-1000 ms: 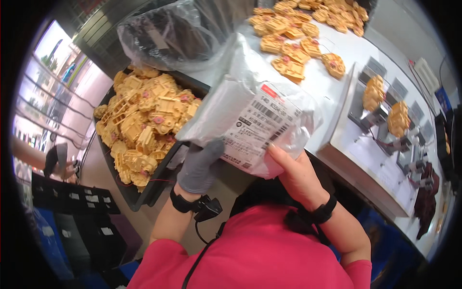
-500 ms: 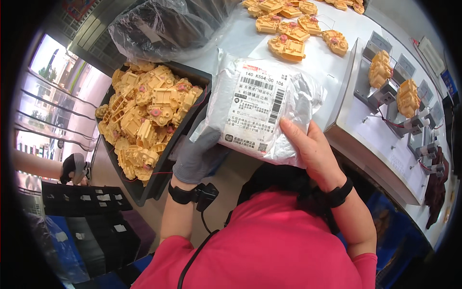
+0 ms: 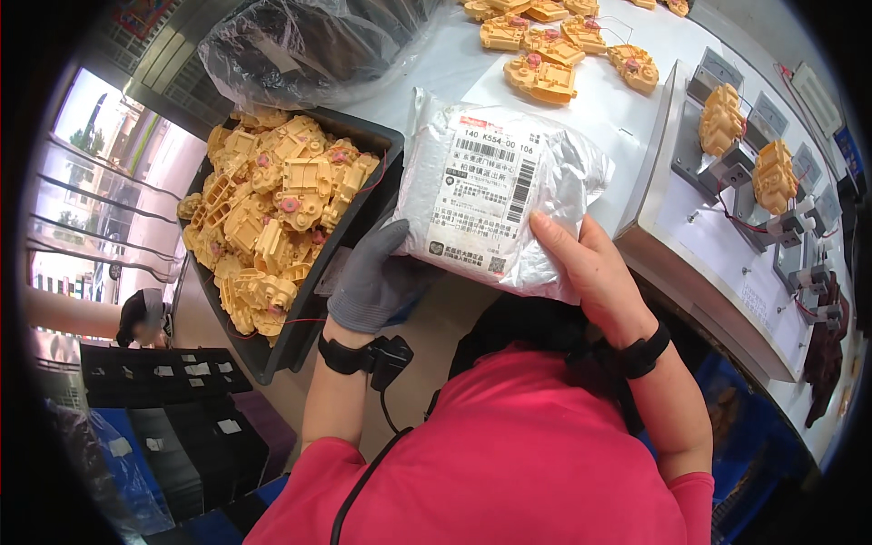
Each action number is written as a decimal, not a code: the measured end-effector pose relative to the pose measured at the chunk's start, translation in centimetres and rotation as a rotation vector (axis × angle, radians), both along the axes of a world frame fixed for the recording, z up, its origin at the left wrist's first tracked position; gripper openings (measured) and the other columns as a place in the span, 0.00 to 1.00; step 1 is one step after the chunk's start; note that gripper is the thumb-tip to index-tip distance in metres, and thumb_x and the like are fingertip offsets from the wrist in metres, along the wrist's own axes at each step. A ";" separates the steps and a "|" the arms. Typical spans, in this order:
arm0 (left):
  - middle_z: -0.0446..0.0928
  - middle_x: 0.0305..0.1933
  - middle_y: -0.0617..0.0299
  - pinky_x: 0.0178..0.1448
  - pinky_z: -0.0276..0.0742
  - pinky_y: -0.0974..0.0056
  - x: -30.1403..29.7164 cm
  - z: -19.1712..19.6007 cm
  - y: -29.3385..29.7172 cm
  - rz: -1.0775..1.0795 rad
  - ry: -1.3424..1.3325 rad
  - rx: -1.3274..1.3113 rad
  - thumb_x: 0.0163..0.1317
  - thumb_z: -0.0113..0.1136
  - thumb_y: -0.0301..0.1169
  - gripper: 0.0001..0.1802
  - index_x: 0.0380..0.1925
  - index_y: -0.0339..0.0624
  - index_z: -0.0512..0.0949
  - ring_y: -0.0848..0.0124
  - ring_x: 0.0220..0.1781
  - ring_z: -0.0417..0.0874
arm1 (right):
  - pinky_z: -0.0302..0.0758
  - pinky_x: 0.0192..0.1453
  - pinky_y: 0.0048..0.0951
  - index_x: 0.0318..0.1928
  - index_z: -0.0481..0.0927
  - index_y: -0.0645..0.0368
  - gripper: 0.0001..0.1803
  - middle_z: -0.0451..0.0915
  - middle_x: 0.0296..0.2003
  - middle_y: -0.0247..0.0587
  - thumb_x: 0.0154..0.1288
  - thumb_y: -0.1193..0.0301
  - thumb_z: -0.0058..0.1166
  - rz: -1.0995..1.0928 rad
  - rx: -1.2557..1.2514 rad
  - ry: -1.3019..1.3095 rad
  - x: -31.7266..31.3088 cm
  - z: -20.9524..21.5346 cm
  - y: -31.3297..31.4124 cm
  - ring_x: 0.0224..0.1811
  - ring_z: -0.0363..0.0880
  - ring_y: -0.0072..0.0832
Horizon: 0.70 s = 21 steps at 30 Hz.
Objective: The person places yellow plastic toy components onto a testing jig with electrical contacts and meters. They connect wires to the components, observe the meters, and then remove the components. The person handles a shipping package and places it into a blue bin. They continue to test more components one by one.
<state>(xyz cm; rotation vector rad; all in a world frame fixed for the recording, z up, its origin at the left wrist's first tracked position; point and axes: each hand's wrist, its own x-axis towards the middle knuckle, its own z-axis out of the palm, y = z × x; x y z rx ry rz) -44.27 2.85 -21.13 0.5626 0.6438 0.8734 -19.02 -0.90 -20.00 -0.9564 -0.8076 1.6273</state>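
Observation:
A silvery-white plastic mailer parcel (image 3: 568,173) with a printed shipping label is held up in front of me, label facing me. My left hand (image 3: 372,277), in a grey glove, grips its lower left corner; the thumb lies at the edge and the other fingers are hidden beneath. My bare right hand (image 3: 590,272) holds the lower right side, thumb on the front next to the label and fingers round the edge. Close to my left hand stands a black bin (image 3: 318,272) heaped with yellow plastic housings (image 3: 263,200) that carry small pink parts and thin red wires.
More yellow housings (image 3: 549,77) lie on the white table (image 3: 445,68) beyond the parcel. At right is a metal test fixture (image 3: 681,245) with meters, clamps and two housings. A clear plastic bag (image 3: 300,54) sits back left. Dark crates (image 3: 195,427) stand lower left, near another person's arm (image 3: 77,313).
The parcel has shifted slightly up and left, with both hands still on it. My left thumb has moved a little along its corner. The view has shifted slightly.

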 end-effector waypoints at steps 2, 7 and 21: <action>0.72 0.63 0.47 0.68 0.70 0.48 0.0 -0.1 0.1 0.006 -0.011 -0.011 0.66 0.50 0.38 0.30 0.64 0.31 0.63 0.58 0.63 0.75 | 0.74 0.59 0.28 0.64 0.65 0.69 0.30 0.77 0.56 0.44 0.72 0.61 0.54 -0.005 -0.002 -0.006 0.0 -0.1 0.1 0.55 0.77 0.26; 0.71 0.63 0.48 0.69 0.69 0.49 0.7 0.0 0.2 0.021 -0.015 0.036 0.65 0.52 0.38 0.32 0.66 0.32 0.62 0.58 0.64 0.74 | 0.74 0.59 0.28 0.64 0.65 0.69 0.30 0.76 0.56 0.45 0.71 0.61 0.55 -0.017 0.015 -0.012 0.1 -0.4 0.1 0.55 0.77 0.26; 0.70 0.64 0.49 0.70 0.69 0.52 1.3 0.0 1.2 0.128 -0.084 0.018 0.65 0.54 0.36 0.31 0.65 0.34 0.63 0.58 0.66 0.71 | 0.73 0.56 0.27 0.59 0.72 0.63 0.24 0.79 0.51 0.40 0.75 0.57 0.46 0.207 -0.155 -0.346 3.8 -2.2 -4.2 0.50 0.79 0.27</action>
